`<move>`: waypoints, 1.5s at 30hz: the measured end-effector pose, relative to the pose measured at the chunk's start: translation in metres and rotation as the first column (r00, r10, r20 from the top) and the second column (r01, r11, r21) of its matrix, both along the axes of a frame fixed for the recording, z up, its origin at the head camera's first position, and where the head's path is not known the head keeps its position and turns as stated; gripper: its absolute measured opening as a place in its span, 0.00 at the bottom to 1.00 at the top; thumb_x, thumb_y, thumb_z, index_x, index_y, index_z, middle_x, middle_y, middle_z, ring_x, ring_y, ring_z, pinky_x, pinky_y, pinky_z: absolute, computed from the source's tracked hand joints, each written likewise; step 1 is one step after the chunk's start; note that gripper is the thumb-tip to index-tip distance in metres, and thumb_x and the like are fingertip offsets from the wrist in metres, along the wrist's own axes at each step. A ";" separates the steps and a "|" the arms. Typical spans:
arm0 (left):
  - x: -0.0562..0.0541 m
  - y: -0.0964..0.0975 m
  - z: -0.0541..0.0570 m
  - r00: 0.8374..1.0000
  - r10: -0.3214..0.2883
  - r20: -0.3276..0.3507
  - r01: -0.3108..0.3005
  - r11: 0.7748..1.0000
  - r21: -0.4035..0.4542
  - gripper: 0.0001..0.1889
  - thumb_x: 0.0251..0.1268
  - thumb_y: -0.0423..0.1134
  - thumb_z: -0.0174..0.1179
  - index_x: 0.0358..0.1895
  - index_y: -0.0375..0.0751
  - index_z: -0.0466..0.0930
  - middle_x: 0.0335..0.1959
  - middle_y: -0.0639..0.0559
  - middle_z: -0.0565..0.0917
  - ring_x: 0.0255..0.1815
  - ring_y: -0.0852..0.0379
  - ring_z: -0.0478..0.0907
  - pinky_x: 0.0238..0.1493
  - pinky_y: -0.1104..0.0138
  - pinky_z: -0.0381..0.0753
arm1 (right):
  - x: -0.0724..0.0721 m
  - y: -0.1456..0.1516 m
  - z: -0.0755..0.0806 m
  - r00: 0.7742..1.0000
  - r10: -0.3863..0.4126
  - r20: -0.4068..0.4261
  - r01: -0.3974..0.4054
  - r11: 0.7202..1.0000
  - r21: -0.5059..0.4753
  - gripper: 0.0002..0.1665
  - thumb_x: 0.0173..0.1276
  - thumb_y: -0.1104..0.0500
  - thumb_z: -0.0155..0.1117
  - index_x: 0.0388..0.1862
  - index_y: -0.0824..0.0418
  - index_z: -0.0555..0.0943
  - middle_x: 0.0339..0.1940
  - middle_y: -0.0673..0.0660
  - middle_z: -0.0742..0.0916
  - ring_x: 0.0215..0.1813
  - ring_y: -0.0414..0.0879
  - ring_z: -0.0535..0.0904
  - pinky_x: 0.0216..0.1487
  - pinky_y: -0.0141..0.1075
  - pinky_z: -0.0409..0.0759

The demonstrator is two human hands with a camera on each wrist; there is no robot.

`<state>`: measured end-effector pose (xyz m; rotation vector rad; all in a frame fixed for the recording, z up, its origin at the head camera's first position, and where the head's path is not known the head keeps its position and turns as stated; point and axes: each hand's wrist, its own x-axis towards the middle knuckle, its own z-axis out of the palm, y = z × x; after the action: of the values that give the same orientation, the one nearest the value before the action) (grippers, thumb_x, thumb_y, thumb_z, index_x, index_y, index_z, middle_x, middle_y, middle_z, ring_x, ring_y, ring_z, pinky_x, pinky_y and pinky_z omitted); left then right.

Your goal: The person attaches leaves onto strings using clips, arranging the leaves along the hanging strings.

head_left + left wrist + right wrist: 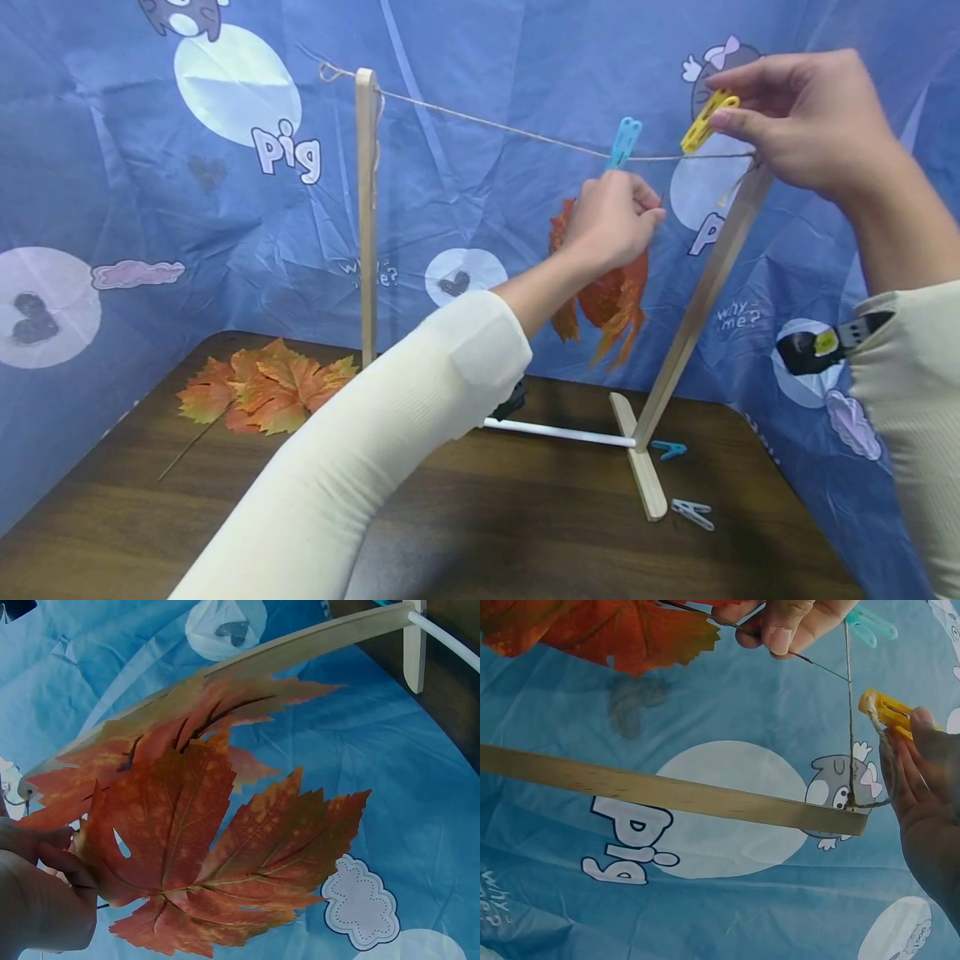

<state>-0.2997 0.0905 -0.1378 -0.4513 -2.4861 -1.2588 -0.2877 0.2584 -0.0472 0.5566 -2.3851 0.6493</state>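
Note:
My left hand (611,217) pinches the thin stem (821,667) of an orange-red artificial leaf (180,847), which hangs below the hand. The stem's tip meets the string (495,127) in the right wrist view. Between thumb and fingers of my right hand (817,121) is a yellow clothespin (705,121), its tip at the string near the right post (705,300). A light blue clothespin (624,142) stands on the string just above the left hand, which hides part of the leaf in the head view.
Another leaf spray (277,387) lies on the brown table (480,533) at the left. The left post (367,217) holds the string's other end. A white rod (558,431) runs low to the right foot (648,483). Beside it lie a blue clothespin (669,450) and a clear clothespin (693,512).

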 end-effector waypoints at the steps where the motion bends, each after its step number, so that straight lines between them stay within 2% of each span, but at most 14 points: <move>1: 0.000 0.000 0.000 1.000 -0.004 0.007 0.004 1.000 0.003 0.06 0.72 0.46 0.65 0.43 0.53 0.88 0.35 0.66 0.87 0.37 0.71 0.82 0.38 0.76 0.77 | 0.000 0.000 0.000 1.000 -0.006 -0.005 0.006 1.000 0.004 0.20 0.75 0.57 0.66 0.64 0.59 0.83 0.39 0.34 0.84 0.37 0.32 0.79 0.29 0.20 0.72; 4: 0.000 0.000 0.000 1.000 -0.016 0.018 0.016 1.000 0.004 0.05 0.72 0.47 0.65 0.43 0.53 0.88 0.34 0.66 0.86 0.37 0.71 0.81 0.37 0.75 0.77 | -0.001 0.001 0.000 1.000 -0.006 -0.007 0.006 1.000 -0.006 0.20 0.74 0.57 0.67 0.63 0.59 0.84 0.37 0.34 0.84 0.37 0.32 0.80 0.29 0.20 0.72; 8: 0.000 0.000 -0.001 0.999 -0.041 0.022 0.041 0.999 0.008 0.05 0.73 0.47 0.65 0.42 0.53 0.88 0.34 0.66 0.86 0.36 0.71 0.81 0.36 0.75 0.78 | 0.000 0.003 0.000 1.000 -0.023 -0.010 0.023 1.000 0.006 0.21 0.75 0.56 0.66 0.64 0.59 0.83 0.40 0.37 0.86 0.38 0.30 0.80 0.32 0.20 0.73; 14: 0.004 0.002 -0.001 0.997 -0.073 0.019 0.073 0.997 0.021 0.05 0.72 0.46 0.65 0.42 0.53 0.88 0.33 0.66 0.86 0.36 0.71 0.81 0.36 0.75 0.77 | 0.002 0.004 -0.001 0.998 -0.064 -0.027 0.065 0.997 0.041 0.22 0.77 0.53 0.62 0.66 0.57 0.82 0.54 0.54 0.88 0.42 0.28 0.78 0.43 0.20 0.74; 19: 0.017 0.005 0.000 0.985 -0.175 0.013 0.174 0.984 0.026 0.05 0.73 0.44 0.65 0.43 0.50 0.88 0.34 0.63 0.87 0.36 0.70 0.81 0.36 0.75 0.77 | 0.007 0.006 0.001 0.995 -0.103 -0.017 0.103 0.995 0.019 0.23 0.78 0.51 0.60 0.68 0.53 0.80 0.64 0.58 0.85 0.48 0.29 0.78 0.60 0.26 0.77; 23: 0.029 0.007 0.006 0.958 -0.285 0.006 0.285 0.958 0.024 0.05 0.73 0.43 0.64 0.45 0.49 0.88 0.34 0.62 0.87 0.35 0.69 0.82 0.36 0.75 0.77 | 0.011 0.009 0.005 0.994 -0.109 -0.021 0.109 0.994 0.005 0.24 0.79 0.50 0.59 0.69 0.53 0.79 0.67 0.54 0.83 0.60 0.35 0.80 0.66 0.31 0.73; 25: 0.033 0.007 0.008 0.937 -0.351 0.000 0.350 0.936 0.042 0.06 0.74 0.42 0.64 0.46 0.48 0.87 0.34 0.61 0.88 0.34 0.69 0.83 0.36 0.75 0.77 | 0.013 0.011 0.007 0.994 -0.111 -0.026 0.111 0.994 0.001 0.24 0.79 0.50 0.58 0.70 0.53 0.79 0.68 0.50 0.82 0.65 0.38 0.79 0.68 0.31 0.71; 27: 0.035 0.005 0.009 0.906 -0.423 -0.002 0.422 0.903 0.073 0.07 0.74 0.42 0.64 0.48 0.47 0.87 0.35 0.60 0.89 0.34 0.68 0.84 0.37 0.75 0.78 | 0.015 0.014 0.009 0.993 -0.113 -0.032 0.113 0.994 -0.003 0.24 0.78 0.50 0.58 0.70 0.53 0.79 0.69 0.48 0.82 0.67 0.39 0.78 0.69 0.31 0.70; 30: 0.037 0.002 0.010 0.839 -0.544 0.008 0.537 0.830 0.152 0.08 0.74 0.39 0.64 0.50 0.43 0.86 0.37 0.58 0.89 0.36 0.64 0.85 0.40 0.76 0.80 | 0.016 0.018 0.011 0.993 -0.106 -0.043 0.106 0.994 -0.015 0.24 0.79 0.50 0.58 0.70 0.52 0.78 0.67 0.46 0.82 0.65 0.35 0.78 0.69 0.29 0.69; 33: 0.039 0.000 0.011 0.760 -0.650 0.003 0.633 0.740 0.227 0.09 0.74 0.36 0.63 0.52 0.38 0.84 0.39 0.53 0.89 0.39 0.59 0.86 0.44 0.75 0.81 | 0.016 0.022 0.013 0.993 -0.107 -0.059 0.106 0.994 -0.006 0.24 0.79 0.51 0.58 0.70 0.52 0.78 0.67 0.48 0.83 0.62 0.32 0.79 0.69 0.28 0.70; 36: 0.041 -0.001 0.012 0.692 -0.722 -0.016 0.699 0.664 0.265 0.10 0.74 0.33 0.62 0.53 0.34 0.83 0.41 0.50 0.89 0.41 0.55 0.86 0.47 0.74 0.81 | 0.017 0.025 0.015 0.990 -0.127 -0.066 0.128 0.992 0.017 0.24 0.80 0.50 0.57 0.71 0.52 0.78 0.68 0.51 0.82 0.61 0.31 0.79 0.68 0.28 0.70; 38: 0.042 -0.001 0.013 0.656 -0.754 -0.033 0.733 0.626 0.266 0.10 0.74 0.32 0.61 0.53 0.33 0.82 0.42 0.48 0.89 0.42 0.54 0.86 0.48 0.74 0.81 | 0.019 0.028 0.015 0.988 -0.136 -0.069 0.138 0.990 0.027 0.25 0.80 0.50 0.57 0.71 0.52 0.77 0.69 0.52 0.81 0.61 0.30 0.79 0.68 0.28 0.70; 41: 0.044 -0.001 0.014 0.622 -0.782 -0.036 0.761 0.593 0.262 0.11 0.74 0.30 0.60 0.54 0.31 0.81 0.43 0.46 0.89 0.42 0.54 0.85 0.50 0.73 0.81 | 0.020 0.033 0.014 0.988 -0.138 -0.069 0.141 0.990 0.032 0.25 0.80 0.49 0.57 0.72 0.51 0.77 0.70 0.52 0.81 0.63 0.31 0.78 0.69 0.29 0.70; 45: 0.047 0.000 0.014 0.598 -0.801 -0.031 0.779 0.572 0.259 0.11 0.74 0.29 0.60 0.54 0.29 0.80 0.44 0.43 0.88 0.43 0.53 0.85 0.50 0.73 0.81 | 0.019 0.038 0.013 0.990 -0.126 -0.059 0.127 0.992 0.018 0.24 0.79 0.50 0.59 0.71 0.50 0.78 0.69 0.51 0.82 0.61 0.29 0.78 0.68 0.27 0.70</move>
<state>-0.2526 0.0905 -0.1234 -1.6124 -2.1537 -1.8985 -0.2685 0.2959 -0.0343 0.4236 -2.3536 0.5443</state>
